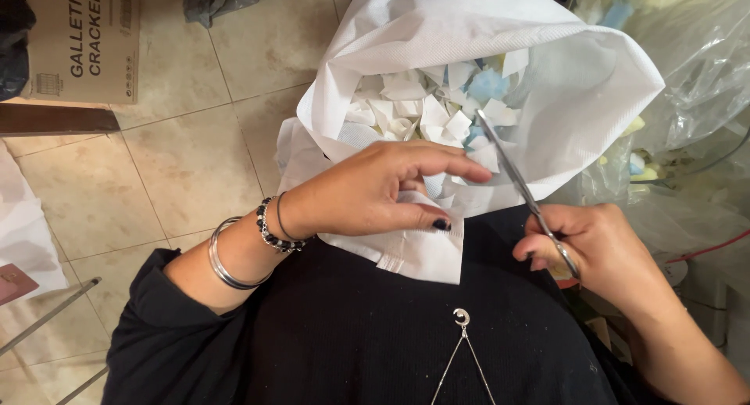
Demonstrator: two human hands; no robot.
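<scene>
Closest in, a black knit top fills the bottom of the view, with a thin chain and a small crescent pendant (462,317) hanging on it. Just above it the left hand (375,190) curls around a strip of white non-woven fabric (418,245), thumb underneath and fingers stretched over it, pinching it flat; metal bangles and a beaded bracelet (273,231) ring that wrist. To its right, the right hand (594,249) is closed through the loops of a pair of steel scissors (519,182), whose slim blades angle up and leftward, nearly together, their tip just beyond the left fingertips.

The step in hand looks like snipping the strip into small bits, mid-cut. The next move likely calls for the left hand to feed more fabric forward, keeping fingertips clear of the blades.

Past both hands, a large white fabric bag (562,69) gapes open, soft and faintly embossed, its mouth rolled outward. Inside lies a heap of cut scraps (426,108), mostly white with a few pale blue ones, angular and lightly curled. Left of the left hand spreads a beige tiled floor (180,139), with a cardboard box (82,38) farther off. Right of the right hand, crinkled clear plastic bags (695,69) hold more soft pieces.
</scene>
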